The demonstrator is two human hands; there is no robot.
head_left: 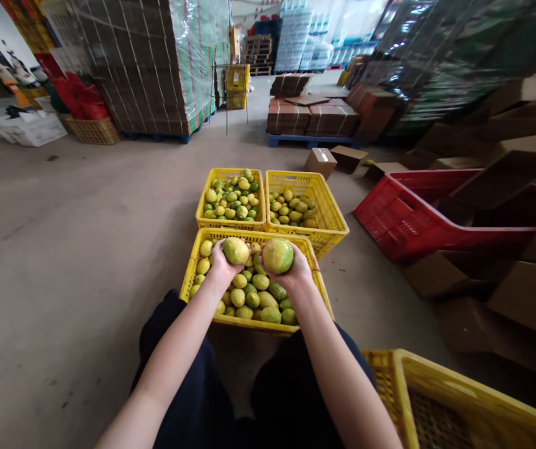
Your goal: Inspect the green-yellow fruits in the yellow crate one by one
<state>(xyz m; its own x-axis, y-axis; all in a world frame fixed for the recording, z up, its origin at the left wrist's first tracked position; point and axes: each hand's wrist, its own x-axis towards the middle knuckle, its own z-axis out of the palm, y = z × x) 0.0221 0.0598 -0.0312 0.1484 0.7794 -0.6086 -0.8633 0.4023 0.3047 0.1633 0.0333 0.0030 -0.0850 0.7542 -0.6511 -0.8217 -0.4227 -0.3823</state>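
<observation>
My left hand [224, 265] is closed around a yellow-green lemon [235, 251]. In my right hand [297, 269] lies a larger, greener lemon [278, 256], with the fingers curled under it. Both hands are above the near yellow crate [253, 323], which is filled with lemons [261, 282] from yellow to green. Behind it stand two more yellow crates. Small yellow and green fruit fills much of the left crate [197, 212], while the right crate [331, 215] has yellowish lemons mostly on its left side.
Part of another yellow crate [401, 380] shows at the lower right. To the right are a red crate [403, 231] and a heap of cardboard boxes [525, 299]. Wrapped pallet stacks [141, 68] and a low pallet of flattened cartons [315, 118] stand farther back.
</observation>
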